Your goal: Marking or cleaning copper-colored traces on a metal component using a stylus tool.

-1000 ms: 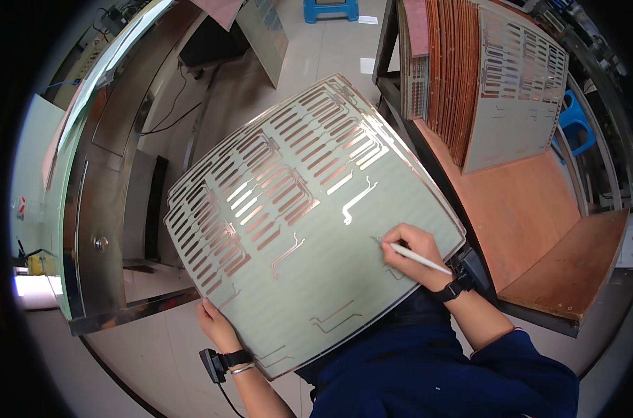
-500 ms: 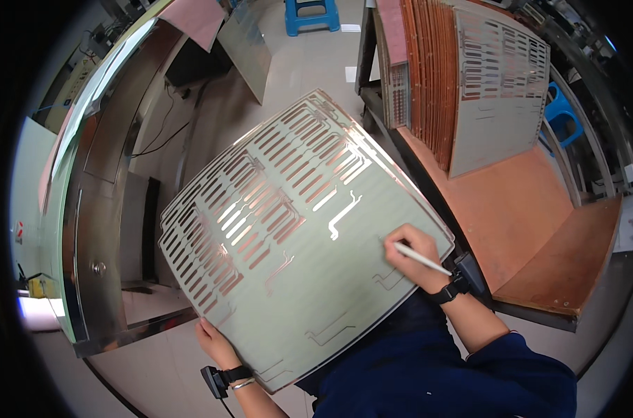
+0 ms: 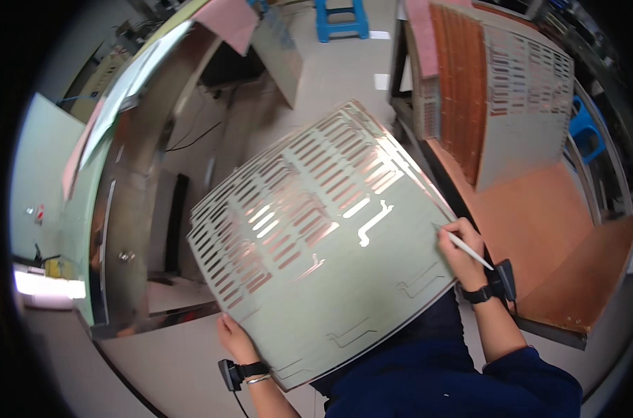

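A large pale green slotted panel (image 3: 316,244) fills the centre of the frame, tilted up. The left hand (image 3: 234,339), at lower centre-left, grips its lower edge, fingers curled behind it. The right hand (image 3: 459,252), at centre right, has its fingers pinched shut around a white pen (image 3: 464,248) at the panel's right edge. More panels (image 3: 518,97) stand stacked on an orange table (image 3: 553,230) at upper right.
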Action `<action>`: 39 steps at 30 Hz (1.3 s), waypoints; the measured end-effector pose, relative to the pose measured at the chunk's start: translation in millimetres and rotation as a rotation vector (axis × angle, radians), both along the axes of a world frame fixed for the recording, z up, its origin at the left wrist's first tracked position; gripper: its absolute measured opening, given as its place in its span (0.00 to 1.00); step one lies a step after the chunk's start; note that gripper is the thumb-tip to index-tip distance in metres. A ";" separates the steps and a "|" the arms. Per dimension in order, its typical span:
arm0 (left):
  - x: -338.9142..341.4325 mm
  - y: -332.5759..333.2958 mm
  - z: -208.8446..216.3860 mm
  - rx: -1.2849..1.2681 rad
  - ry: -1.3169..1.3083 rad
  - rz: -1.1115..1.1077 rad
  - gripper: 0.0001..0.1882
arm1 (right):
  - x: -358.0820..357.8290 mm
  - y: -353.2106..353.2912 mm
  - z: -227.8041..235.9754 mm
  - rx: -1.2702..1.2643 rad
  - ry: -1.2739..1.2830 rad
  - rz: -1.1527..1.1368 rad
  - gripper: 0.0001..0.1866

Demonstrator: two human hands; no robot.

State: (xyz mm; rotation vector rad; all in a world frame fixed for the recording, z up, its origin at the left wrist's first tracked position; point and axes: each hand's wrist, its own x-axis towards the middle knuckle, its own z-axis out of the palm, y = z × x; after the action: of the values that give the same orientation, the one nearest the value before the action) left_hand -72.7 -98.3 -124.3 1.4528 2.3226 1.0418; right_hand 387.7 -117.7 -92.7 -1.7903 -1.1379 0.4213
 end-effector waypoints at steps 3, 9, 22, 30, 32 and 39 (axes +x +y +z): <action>3.9 -4.7 6.1 0.072 0.071 0.015 0.16 | 11.3 4.8 -2.4 0.080 0.064 0.047 0.06; 10.8 -14.3 30.9 0.040 -0.101 0.071 0.18 | 30.2 32.8 9.3 0.142 -0.282 0.088 0.11; 33.6 -49.3 70.5 0.259 -0.373 0.104 0.17 | 43.6 54.6 18.9 0.096 0.211 0.252 0.18; 42.6 -34.4 92.1 0.315 -0.441 0.002 0.16 | 59.8 42.1 22.4 0.101 0.516 0.199 0.13; 39.5 -30.8 91.8 0.300 -0.442 0.014 0.16 | 59.5 34.7 30.2 0.109 0.548 0.167 0.13; 26.5 -19.9 93.2 0.352 -0.337 -0.044 0.17 | 66.5 12.4 70.2 0.055 0.667 0.305 0.11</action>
State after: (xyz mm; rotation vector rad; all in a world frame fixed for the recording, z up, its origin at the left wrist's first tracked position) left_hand -46.2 -118.2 -31.1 1.3027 1.9324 1.6044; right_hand 454.2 -105.3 -22.5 -1.2693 -0.9182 1.0644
